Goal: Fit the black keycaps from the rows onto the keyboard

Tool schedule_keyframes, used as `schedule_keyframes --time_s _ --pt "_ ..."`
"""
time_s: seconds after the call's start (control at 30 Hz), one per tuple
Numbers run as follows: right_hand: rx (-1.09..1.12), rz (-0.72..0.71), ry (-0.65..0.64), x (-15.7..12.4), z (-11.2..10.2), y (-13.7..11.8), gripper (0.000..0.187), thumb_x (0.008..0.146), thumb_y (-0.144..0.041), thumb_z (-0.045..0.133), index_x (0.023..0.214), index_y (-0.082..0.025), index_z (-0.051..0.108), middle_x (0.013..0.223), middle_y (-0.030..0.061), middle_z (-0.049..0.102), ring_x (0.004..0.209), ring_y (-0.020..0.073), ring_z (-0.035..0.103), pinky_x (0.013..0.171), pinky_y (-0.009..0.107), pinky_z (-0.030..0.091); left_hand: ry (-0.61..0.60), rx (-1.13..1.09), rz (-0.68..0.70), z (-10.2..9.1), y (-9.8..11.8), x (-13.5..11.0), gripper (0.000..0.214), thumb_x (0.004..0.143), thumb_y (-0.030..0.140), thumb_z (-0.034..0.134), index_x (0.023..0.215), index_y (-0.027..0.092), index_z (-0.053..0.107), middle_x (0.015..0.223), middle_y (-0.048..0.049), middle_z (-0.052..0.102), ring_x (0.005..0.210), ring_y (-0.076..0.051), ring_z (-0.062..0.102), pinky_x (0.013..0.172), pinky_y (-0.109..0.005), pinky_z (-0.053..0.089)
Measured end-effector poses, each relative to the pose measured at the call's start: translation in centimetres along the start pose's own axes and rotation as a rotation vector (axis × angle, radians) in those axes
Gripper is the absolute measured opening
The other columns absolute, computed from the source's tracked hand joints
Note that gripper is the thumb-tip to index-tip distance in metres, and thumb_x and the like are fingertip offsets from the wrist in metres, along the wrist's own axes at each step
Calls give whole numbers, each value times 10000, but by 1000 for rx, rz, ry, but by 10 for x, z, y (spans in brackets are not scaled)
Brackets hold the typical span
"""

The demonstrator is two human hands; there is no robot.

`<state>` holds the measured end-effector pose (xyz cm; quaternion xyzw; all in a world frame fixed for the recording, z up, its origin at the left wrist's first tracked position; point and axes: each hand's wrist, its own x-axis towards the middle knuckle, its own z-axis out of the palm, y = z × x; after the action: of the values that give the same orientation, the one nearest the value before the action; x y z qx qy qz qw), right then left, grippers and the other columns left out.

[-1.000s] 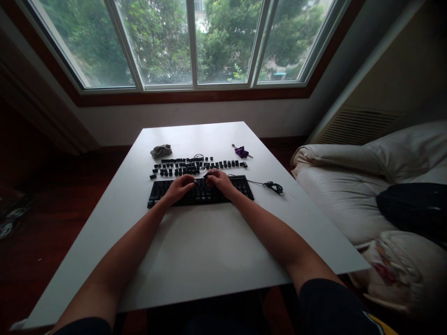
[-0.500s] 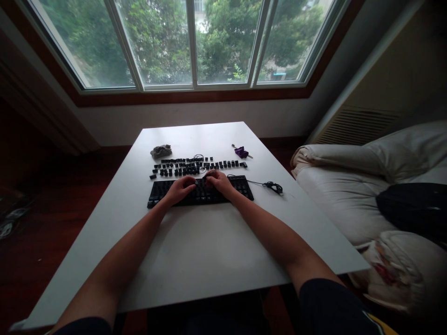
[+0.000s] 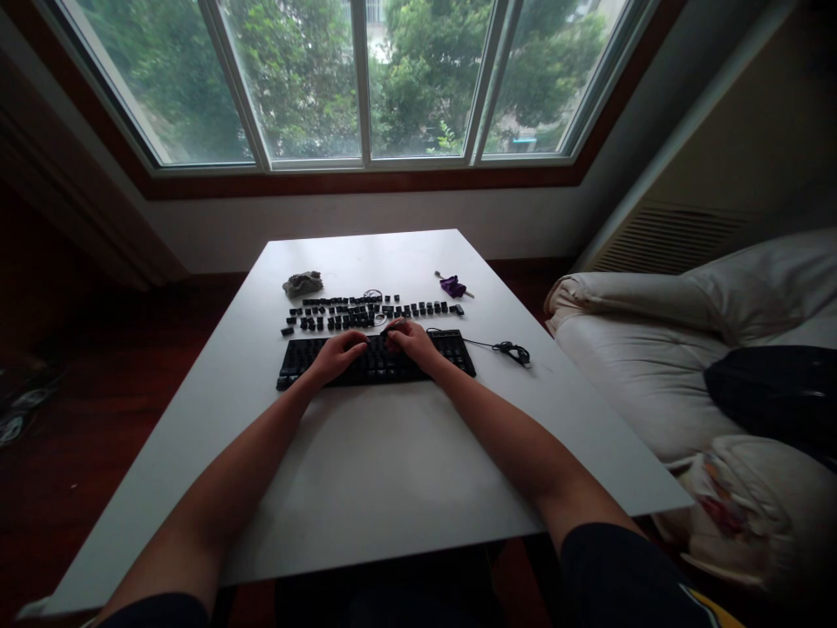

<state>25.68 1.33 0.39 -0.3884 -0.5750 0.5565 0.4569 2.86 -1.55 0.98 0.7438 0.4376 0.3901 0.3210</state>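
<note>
A black keyboard (image 3: 448, 350) lies on the white table, partly covered by my hands. My left hand (image 3: 336, 355) rests over its left-centre part, thumb and forefinger apart, with nothing visible between them. Close beside it, my right hand (image 3: 411, 340) is closed in a pinch above the upper middle of the keyboard. A small dark thing shows at those fingertips, too small to name. Beyond the keyboard, loose black keycaps (image 3: 425, 309) lie in several rows. Thin ring-like loops lie among them, one just past my right fingers.
A grey crumpled cloth (image 3: 303, 283) lies at the table's far left. Toward the far right is a purple cloth-like item (image 3: 452, 286) with a thin stick. The coiled black cable (image 3: 512, 352) sits right of the keyboard. A pale sofa (image 3: 621, 349) stands along the table's right side.
Both hands stay in nearly the same place over the keyboard. The view has shifted very slightly; no keycap has visibly moved.
</note>
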Motion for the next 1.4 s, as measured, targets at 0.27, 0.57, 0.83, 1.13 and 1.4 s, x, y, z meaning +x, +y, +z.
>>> schedule_keyframes --time_s 0.27,0.57,0.83,1.13,1.4 --pt "-3 1 -5 2 -1 4 219 766 -305 644 942 -186 593 662 -12 678 547 132 617 546 243 490 -28 15 -18 0 -1 0 322 887 444 617 1077 195 693 1048 -55 725 979 -234 662 904 -342 505" --pt "6 -36 -16 5 -3 10 229 768 -321 649 946 -185 602 673 -10 681 557 137 622 550 250 496 -19 12 -9 0 -3 0 325 886 447 621 1079 197 695 1055 -56 730 990 -235 670 911 -344 515" --pt "4 -35 -18 6 -4 12 242 770 -324 641 960 -178 604 679 -6 680 559 139 622 552 256 496 -26 6 -6 0 -2 0 315 885 428 626 1086 195 698 1058 -60 729 989 -231 671 915 -347 518" --pt "19 -46 -27 5 -3 10 217 775 -309 644 946 -181 604 674 -6 679 551 135 616 550 255 500 -51 -19 -2 1 -2 -1 302 867 344 645 1122 189 689 1029 -55 721 948 -209 664 890 -338 519" --pt "19 -37 -25 4 -3 10 222 775 -314 646 951 -186 600 678 -5 678 560 140 619 547 255 499 -56 -21 -4 0 -2 -1 297 851 318 657 1116 189 692 984 -47 717 895 -193 656 821 -310 521"
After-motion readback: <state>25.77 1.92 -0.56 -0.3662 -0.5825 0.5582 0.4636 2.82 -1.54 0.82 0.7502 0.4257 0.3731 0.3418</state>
